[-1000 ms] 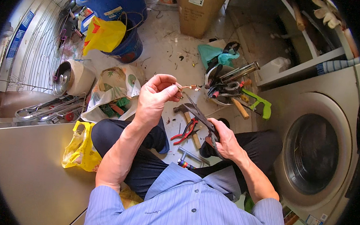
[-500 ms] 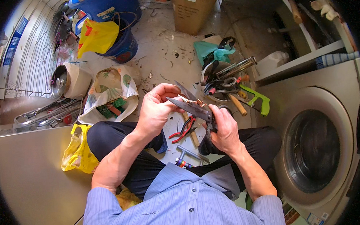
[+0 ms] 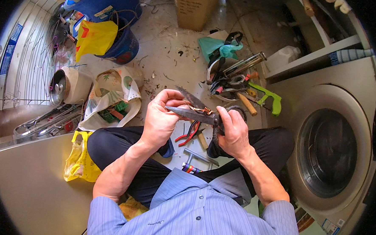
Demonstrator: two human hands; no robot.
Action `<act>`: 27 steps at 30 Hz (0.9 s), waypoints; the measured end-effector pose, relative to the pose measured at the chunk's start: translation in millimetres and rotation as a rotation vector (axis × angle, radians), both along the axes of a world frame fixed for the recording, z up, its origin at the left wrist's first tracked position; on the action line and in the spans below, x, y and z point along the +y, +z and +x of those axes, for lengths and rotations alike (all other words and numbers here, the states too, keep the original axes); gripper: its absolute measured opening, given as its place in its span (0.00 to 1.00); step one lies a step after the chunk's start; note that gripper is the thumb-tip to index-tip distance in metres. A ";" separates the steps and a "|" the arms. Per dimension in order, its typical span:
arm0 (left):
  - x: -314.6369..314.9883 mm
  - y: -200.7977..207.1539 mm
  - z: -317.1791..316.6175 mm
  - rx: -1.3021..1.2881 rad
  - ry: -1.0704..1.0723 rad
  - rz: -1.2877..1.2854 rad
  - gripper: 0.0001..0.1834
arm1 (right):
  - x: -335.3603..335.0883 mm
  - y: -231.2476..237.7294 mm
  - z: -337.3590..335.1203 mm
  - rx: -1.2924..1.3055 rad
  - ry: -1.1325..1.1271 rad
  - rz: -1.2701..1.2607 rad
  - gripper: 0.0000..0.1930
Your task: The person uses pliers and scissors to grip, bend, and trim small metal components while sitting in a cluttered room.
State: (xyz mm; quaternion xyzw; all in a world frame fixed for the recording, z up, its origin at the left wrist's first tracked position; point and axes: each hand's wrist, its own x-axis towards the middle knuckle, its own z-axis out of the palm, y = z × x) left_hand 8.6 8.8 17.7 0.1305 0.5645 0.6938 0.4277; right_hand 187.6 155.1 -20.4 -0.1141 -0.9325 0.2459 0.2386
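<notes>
- While your right hand wraps around the dark handles of the scissors, your left hand pinches a small copper coil by what looks like its wire end; a blade hides part of that pinch.
- You have the coil raised in front of you, lying between the spread blades with its turns close to the pivot; whether it touches either blade, you cannot tell.
- Expect the coil to feel very light. Its wire looks springy yet bendable, so a hard squeeze probably flattens or twists the turns.
- Since bare wire is smooth and round, it likely rolls under your fingertips; take hold of the tail between thumb and forefinger rather than across the turns.
- Your scissors look heavier and rigid, with long blades that should hardly flex; they are best held as your right hand has them, by the handles, with the palm closed around them.
- Mind the lower blade: it crosses in front of your left hand, and the upper one slants behind your fingers. You cannot make out whether either touches skin.
- Below your hands, you have red-handled pliers and, just beside them, a wooden tool handle, both apart from your grip.
</notes>
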 end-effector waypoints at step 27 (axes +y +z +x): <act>3.6 -8.3 7.7 0.038 -0.001 0.002 0.12 | 7.7 1.8 3.8 -0.091 0.019 -0.028 0.28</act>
